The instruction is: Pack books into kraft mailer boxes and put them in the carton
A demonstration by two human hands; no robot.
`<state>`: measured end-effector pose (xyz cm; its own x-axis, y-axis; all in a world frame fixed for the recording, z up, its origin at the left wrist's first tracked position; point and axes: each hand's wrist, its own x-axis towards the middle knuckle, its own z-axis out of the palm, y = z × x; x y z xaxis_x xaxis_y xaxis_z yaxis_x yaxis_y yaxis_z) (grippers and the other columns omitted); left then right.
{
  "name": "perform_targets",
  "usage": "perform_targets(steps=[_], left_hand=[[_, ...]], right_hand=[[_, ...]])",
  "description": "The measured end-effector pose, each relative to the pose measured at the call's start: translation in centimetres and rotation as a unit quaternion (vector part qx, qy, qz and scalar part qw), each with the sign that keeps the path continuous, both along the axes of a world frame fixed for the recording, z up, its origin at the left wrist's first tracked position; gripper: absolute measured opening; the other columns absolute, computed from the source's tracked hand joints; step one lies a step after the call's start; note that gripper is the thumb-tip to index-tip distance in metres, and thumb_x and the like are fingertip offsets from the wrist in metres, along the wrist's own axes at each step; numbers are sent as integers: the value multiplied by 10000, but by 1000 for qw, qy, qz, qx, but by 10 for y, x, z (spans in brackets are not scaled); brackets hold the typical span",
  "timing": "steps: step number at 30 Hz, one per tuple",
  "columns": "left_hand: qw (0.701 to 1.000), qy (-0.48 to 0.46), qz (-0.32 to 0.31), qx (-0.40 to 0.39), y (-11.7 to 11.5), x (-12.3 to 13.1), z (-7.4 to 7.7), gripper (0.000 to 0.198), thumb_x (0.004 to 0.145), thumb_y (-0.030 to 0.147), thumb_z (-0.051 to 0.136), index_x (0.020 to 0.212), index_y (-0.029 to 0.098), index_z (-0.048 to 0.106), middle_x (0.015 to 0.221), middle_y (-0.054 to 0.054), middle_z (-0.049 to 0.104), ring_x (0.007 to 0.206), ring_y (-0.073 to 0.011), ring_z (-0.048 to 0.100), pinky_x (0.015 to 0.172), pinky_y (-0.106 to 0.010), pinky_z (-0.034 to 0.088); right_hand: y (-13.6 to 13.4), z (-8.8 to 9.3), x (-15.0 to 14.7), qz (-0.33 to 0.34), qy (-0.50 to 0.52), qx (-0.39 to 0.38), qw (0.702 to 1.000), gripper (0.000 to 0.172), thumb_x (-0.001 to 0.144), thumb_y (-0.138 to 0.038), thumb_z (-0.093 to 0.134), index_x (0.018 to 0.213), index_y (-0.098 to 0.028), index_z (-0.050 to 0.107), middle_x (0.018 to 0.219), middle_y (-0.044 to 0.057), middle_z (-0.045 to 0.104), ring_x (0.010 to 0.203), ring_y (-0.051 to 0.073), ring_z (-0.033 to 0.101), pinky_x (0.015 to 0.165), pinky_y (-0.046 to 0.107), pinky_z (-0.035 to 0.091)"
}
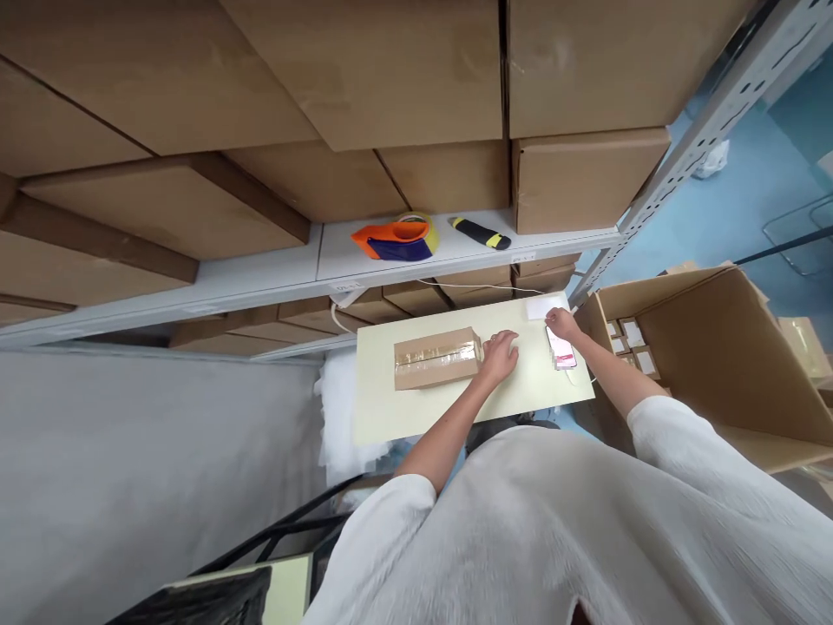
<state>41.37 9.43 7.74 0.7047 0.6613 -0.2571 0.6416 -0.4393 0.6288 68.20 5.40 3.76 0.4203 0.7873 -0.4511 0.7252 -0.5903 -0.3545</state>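
On the pale yellow tabletop (383, 417) lies a closed cardboard box (435, 359) with clear tape along its top. My left hand (500, 358) rests by the box's right end, its fingers stretched out and holding nothing I can see. Farther right, my right hand (562, 325) has its fingers curled together at the edge of a small white paper (539, 307); whatever is between the fingertips is hidden. Just below that hand lies a phone (560, 349) with a lit white and pink screen, partly covered by the hand.
A shelf above the table carries large cartons (586, 178), an orange and blue tape dispenser (398, 240) and a black and yellow utility knife (480, 233). To the right, an open carton (735, 356) holds several small labelled boxes (631, 334). White wrapping material (342, 417) hangs at left.
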Motion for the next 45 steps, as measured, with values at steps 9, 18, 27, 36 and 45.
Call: perform_targets(steps=[9,18,27,36,45], left_hand=[[997,-17,58,-38,4,12,-24,458,1046,181,564,1479,251,700,1579,-97,660,1465,-326,580,1258,-537,464],[994,-30,87,-65,0,4,-48,437,1007,143,615,1403,276,742,1510,-80,703,1439,-300,622,1273,-524,489],[982,-71,137,-112,12,31,-44,309,1000,157,677,1276,247,784,1366,-101,776,1304,-292,713,1196,-473,541],[975,-56,161,-146,38,125,-32,147,1041,281,734,1166,218,779,1155,-88,826,1102,-251,760,965,-349,569],[994,9,87,-65,46,135,-22,215,1070,221,623,947,252,796,1138,-69,823,1058,-256,729,873,-334,510]], right_hand=[[58,-56,2,15,-2,-37,999,322,1040,-451,746,1225,-191,698,1392,162,637,1117,276,681,906,354,579],[61,-87,22,-11,41,-4,999,198,974,-402,787,986,-225,700,1220,97,663,908,220,616,785,329,523],[50,-58,30,0,47,79,996,94,961,-223,686,934,-187,768,1129,114,721,921,224,661,842,325,531],[3,-15,40,4,66,209,976,102,946,-275,691,949,-216,775,1012,87,728,948,253,668,922,367,550],[-13,3,55,41,-4,190,981,172,1034,-282,648,1063,-208,800,1125,127,728,941,267,657,890,366,512]])
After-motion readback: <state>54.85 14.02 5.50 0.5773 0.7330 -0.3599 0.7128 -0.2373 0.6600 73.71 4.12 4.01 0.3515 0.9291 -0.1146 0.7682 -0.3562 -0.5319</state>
